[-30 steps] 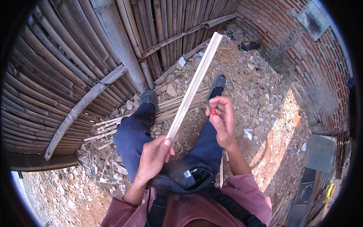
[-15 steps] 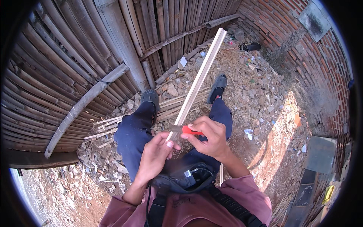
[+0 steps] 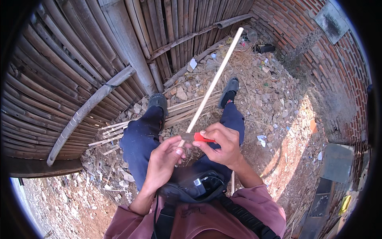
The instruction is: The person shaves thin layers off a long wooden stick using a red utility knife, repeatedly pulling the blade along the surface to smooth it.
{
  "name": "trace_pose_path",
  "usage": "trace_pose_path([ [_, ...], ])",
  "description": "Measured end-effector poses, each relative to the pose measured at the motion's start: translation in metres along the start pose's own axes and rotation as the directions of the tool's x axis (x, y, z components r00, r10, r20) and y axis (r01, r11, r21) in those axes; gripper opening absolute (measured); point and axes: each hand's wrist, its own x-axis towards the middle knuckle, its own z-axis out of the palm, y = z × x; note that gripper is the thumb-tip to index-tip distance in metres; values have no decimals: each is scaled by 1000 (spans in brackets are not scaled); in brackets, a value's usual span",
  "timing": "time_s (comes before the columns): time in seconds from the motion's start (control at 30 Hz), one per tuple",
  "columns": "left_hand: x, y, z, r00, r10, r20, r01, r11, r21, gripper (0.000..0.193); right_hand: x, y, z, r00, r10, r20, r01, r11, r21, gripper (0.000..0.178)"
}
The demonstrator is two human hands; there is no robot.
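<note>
A long, pale wooden strip (image 3: 215, 81) slants up and away from my lap, its near end pinched in my left hand (image 3: 165, 155). The fingers of that hand are closed round it. My right hand (image 3: 221, 145) grips the red handle of a knife (image 3: 197, 137). The short grey blade lies across the strip just above my left fingertips and seems to touch it. Below both hands, an open dark waist bag (image 3: 195, 189) rests at my lap.
Several similar strips (image 3: 183, 113) lie on the rubble beneath and between my feet. A bamboo wall (image 3: 79, 59) closes the left side, with a curved pole (image 3: 89, 109) across it. A brick wall (image 3: 302, 40) stands at the right. Stones, straw and paper scraps (image 3: 261, 139) litter the ground.
The strip has turned and now shows a narrower face, with its far end slightly farther right. Both hands have shifted slightly, the knife staying across the strip.
</note>
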Motion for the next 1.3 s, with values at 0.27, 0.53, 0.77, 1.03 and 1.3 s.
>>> trace_pose_path([
  [0.27, 0, 3, 4, 1000, -4, -11, 4, 1000, -3, 32, 4, -1, -4, 998, -19, -61, 18, 1000, -17, 31],
  [0.53, -1, 0, 2, 999, 44, 25, -44, 999, -25, 35, 6, 1, -9, 996, -69, -54, 67, 997, -32, 31],
  [0.77, -2, 5, 7, 996, 88, -3, -88, 995, 39, 34, 16, 2, -18, 991, -85, -105, 80, 995, -52, 31],
  [1.03, -6, 6, 9, 997, 82, 10, -83, 996, 32, 33, 16, 0, -22, 986, -137, -97, 131, 989, -69, 33],
  [1.3, -10, 11, 9, 996, 87, 22, -88, 994, 58, 31, 12, -1, -21, 976, -206, -69, 200, 977, -80, 36],
])
